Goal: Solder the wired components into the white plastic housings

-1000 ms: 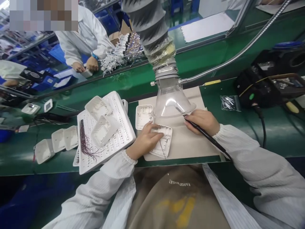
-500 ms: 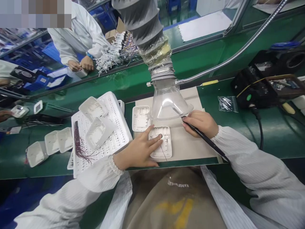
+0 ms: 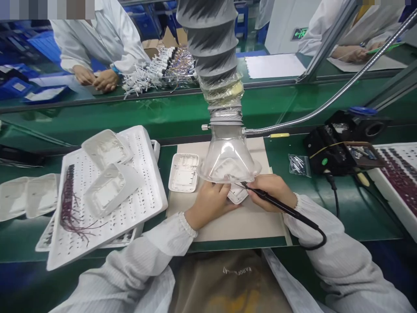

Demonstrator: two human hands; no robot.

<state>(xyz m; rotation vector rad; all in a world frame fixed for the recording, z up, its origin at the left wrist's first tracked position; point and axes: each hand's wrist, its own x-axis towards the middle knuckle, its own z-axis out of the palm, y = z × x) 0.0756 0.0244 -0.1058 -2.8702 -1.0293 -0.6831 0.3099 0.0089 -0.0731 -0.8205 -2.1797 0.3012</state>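
Note:
A white plastic casing (image 3: 237, 195) lies turned at an angle under the clear hood. My left hand (image 3: 210, 204) grips its left side, thumb along the near edge; the other fingertips are partly hidden by the hood rim. Closed round a black soldering iron (image 3: 276, 201), my right hand (image 3: 272, 191) comes in from the right. The iron's tip points at the casing, close to the left fingers; whether it touches anything is unclear. A second white casing (image 3: 184, 173) rests to the left on the beige mat (image 3: 211, 230).
Above the casing hangs the clear fume hood (image 3: 228, 152) on a grey duct (image 3: 216, 48). A white foam tray (image 3: 146, 191) at left bears casings and dark red wires (image 3: 67, 195). At right are a black soldering stand (image 3: 335, 139) and a small bag (image 3: 299, 165). Co-workers sit opposite.
The casing has moved away from me, under the hood, and turned. My left hand has gone forward with it, and the iron's tip has come to the casing. The camera view has shifted.

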